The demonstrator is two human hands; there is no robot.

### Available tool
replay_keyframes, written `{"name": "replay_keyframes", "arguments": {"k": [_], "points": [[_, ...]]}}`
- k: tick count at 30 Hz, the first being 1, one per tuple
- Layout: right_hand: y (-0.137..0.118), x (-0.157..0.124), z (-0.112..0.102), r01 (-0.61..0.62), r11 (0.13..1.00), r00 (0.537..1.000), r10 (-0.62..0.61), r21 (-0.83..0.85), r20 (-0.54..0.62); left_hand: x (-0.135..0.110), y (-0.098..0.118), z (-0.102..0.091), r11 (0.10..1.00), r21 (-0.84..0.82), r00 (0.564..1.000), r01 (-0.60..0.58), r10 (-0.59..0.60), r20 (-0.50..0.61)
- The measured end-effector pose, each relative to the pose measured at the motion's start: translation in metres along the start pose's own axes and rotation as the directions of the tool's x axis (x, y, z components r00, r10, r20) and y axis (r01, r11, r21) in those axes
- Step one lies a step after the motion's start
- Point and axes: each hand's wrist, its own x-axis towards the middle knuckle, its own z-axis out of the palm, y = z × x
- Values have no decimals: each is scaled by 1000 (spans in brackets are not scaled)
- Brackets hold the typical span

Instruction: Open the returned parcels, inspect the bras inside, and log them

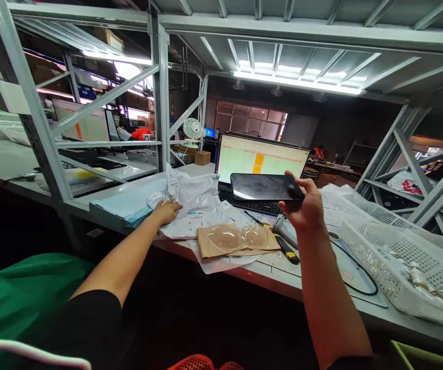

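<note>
The phone (265, 186) is hovering level above the keyboard (254, 206), the right hand (305, 207) gripping its right end with fingers clamped around it. At nine o'clock from it, the left hand (166, 210) is lying flat, fingers together, on a plastic bag (196, 205). At six o'clock, a beige silicone bra (238, 238) is resting; a white basket (394, 246) is sitting at four o'clock.

packing warehouse; steel racking (159, 92); laptop (262, 156)
</note>
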Motion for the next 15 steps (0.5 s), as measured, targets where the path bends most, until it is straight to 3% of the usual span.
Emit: {"name": "replay_keyframes", "arguments": {"k": [8, 15], "points": [[-4, 8, -7, -10, 1000, 995, 7, -27, -97, 12, -13, 27, 999, 46, 999, -25, 26, -26], [-2, 21, -10, 19, 998, 999, -21, -55, -44, 15, -19, 36, 996, 75, 998, -37, 41, -47]]}}
